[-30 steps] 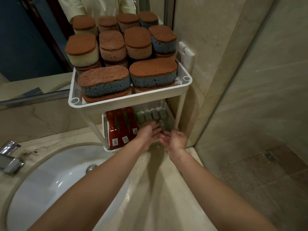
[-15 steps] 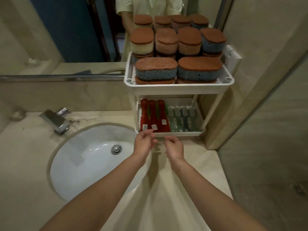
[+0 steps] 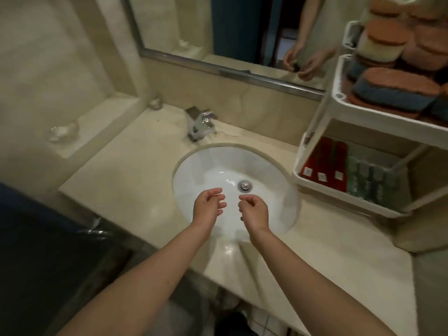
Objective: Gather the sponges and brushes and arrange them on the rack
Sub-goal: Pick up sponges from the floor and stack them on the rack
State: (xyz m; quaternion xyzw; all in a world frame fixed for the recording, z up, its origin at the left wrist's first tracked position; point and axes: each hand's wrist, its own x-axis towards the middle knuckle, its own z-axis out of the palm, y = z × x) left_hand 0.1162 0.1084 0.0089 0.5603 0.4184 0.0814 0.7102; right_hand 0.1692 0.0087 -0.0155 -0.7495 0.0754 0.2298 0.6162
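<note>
white labels [image 3: 321,176] on red brushes [image 3: 326,158], unreadable

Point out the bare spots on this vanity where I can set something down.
Widest bare patch: countertop left of the basin, bordered by the faucet and the wall ledge. A second strip lies between the basin and the rack. Crowded: the rack's top shelf, packed with sponges, and its bottom shelf, filled with brushes.

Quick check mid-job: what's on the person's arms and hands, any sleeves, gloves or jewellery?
Both forearms are bare, no sleeves in view. The left hand and right hand wear no gloves; no watch, bracelet or ring shows.
</note>
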